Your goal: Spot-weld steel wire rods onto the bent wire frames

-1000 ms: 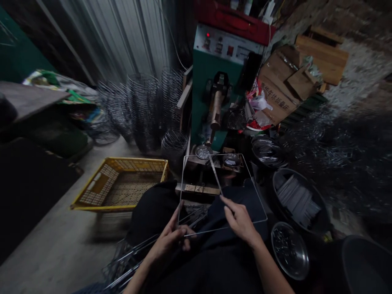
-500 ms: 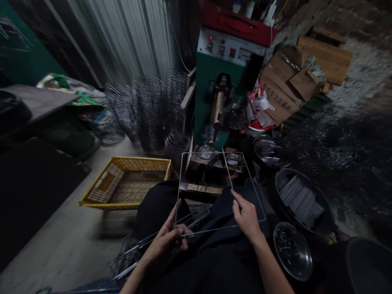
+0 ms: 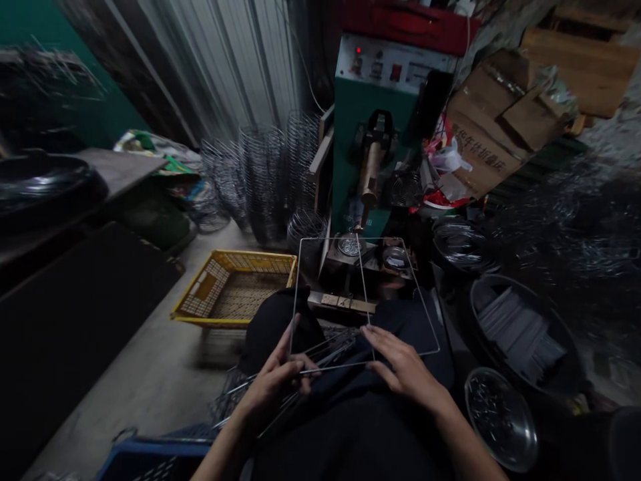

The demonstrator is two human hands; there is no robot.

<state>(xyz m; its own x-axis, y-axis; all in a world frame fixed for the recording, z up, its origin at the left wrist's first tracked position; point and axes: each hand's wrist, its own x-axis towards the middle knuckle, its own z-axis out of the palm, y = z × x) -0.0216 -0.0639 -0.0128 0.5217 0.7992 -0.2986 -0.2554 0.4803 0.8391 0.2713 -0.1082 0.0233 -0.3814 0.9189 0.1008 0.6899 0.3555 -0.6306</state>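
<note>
A rectangular wire frame (image 3: 296, 287) is held out over my lap. My left hand (image 3: 280, 374) is closed on its near left corner, with the index finger along the left side. A straight wire rod (image 3: 364, 287) crosses the frame from the near side to the far side, around its middle. My right hand (image 3: 403, 364) has thumb and fingertips on the rod's near part, by the frame's near side. The rod's far end is by the tip of the copper-coloured arm of a green machine (image 3: 345, 133). More bent wires (image 3: 325, 347) lie across my lap beneath the frame.
A yellow crate (image 3: 260, 256) stands left, before stacked wire coils (image 3: 261, 180). To the right are a dark tub (image 3: 475, 294) holding flat grey strips and a metal bowl (image 3: 525, 441) of small parts. A small dish (image 3: 352, 245) sits under the machine's arm. Lower left is a blue crate (image 3: 130, 461).
The rod has shifted left within the frame and stands nearer to upright. My right hand has moved down along it, its fingers now more stretched. The camera view has turned a little left.
</note>
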